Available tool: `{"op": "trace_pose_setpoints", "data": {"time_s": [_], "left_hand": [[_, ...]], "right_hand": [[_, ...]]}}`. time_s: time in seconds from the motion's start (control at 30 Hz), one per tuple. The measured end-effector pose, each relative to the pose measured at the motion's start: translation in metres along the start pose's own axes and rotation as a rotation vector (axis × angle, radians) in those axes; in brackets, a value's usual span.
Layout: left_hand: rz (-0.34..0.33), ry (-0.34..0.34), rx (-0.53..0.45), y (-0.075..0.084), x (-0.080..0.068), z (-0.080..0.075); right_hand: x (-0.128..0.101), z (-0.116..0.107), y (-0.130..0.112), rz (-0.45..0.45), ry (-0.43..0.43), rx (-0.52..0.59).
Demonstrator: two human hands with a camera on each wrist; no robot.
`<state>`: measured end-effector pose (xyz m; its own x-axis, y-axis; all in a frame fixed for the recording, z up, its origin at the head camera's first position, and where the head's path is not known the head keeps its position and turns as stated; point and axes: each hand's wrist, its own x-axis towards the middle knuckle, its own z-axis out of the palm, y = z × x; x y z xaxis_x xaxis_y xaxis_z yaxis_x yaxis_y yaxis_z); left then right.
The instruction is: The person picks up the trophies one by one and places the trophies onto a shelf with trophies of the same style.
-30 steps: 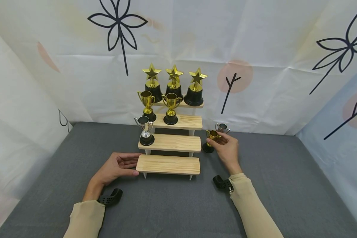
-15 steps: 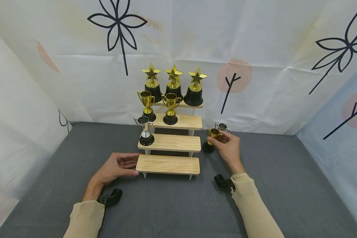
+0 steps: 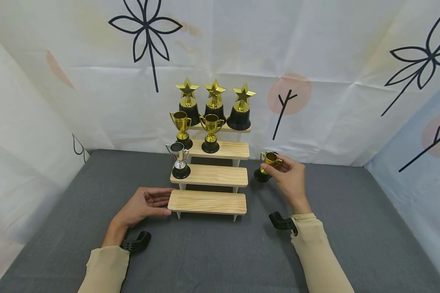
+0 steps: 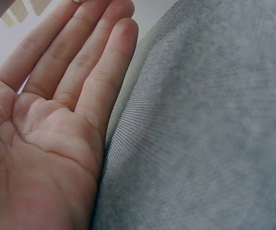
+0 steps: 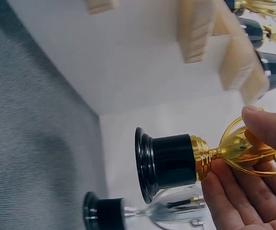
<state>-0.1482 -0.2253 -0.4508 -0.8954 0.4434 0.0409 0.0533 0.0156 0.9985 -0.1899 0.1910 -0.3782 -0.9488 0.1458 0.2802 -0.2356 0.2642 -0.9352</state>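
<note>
In the head view my right hand point(image 3: 292, 182) pinches a small gold trophy cup point(image 3: 262, 176) by its bowl, right of the wooden stand. The right wrist view has this trophy's black base point(image 5: 173, 162) held off the grey cloth. Behind it stands a silver trophy cup point(image 5: 110, 213), mostly hidden in the head view. My left hand point(image 3: 141, 207) rests at the left end of the lowest step point(image 3: 207, 202), fingers extended. The left wrist view shows its palm point(image 4: 47, 153) with nothing in it.
On the stand's top step are three gold star trophies point(image 3: 239, 118). Two gold cups point(image 3: 210, 146) occupy the step below, and a silver cup point(image 3: 181, 171) sits left on the third. A white cloth wall point(image 3: 326, 134) rises behind the grey table point(image 3: 333, 228).
My right hand has carried the gold trophy cup rightward and slightly back, away from the stand. It now covers most of the silver cup behind. The left hand stays in place.
</note>
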Motion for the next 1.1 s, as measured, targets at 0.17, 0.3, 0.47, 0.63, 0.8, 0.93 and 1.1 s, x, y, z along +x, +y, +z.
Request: {"op": "trace_pose_setpoints", "data": {"time_s": [0.17,0.3,0.47,0.63,0.8,0.93,1.1], "left_hand": [[0.008,-0.005,0.003,0.0,0.0,-0.001],[0.016,-0.012,0.008,-0.001,0.0,-0.001],[0.018,-0.013,0.012,-0.001,0.001,-0.001],[0.02,-0.007,0.012,0.0,0.0,-0.002],[0.021,-0.007,0.012,0.0,0.0,-0.001],[0.024,-0.014,0.011,0.0,0.001,-0.001],[0.02,-0.014,0.011,0.0,0.001,-0.001]], "right_hand": [[-0.002,-0.004,-0.012,-0.038,-0.008,0.027],[-0.004,-0.007,-0.021,-0.056,-0.012,0.042],[-0.006,-0.01,-0.029,-0.077,-0.011,0.042],[-0.008,-0.012,-0.038,-0.101,-0.016,0.068],[-0.012,-0.014,-0.048,-0.11,-0.023,0.098],[-0.014,-0.015,-0.054,-0.121,-0.029,0.112],[-0.017,-0.016,-0.061,-0.142,-0.038,0.129]]}}
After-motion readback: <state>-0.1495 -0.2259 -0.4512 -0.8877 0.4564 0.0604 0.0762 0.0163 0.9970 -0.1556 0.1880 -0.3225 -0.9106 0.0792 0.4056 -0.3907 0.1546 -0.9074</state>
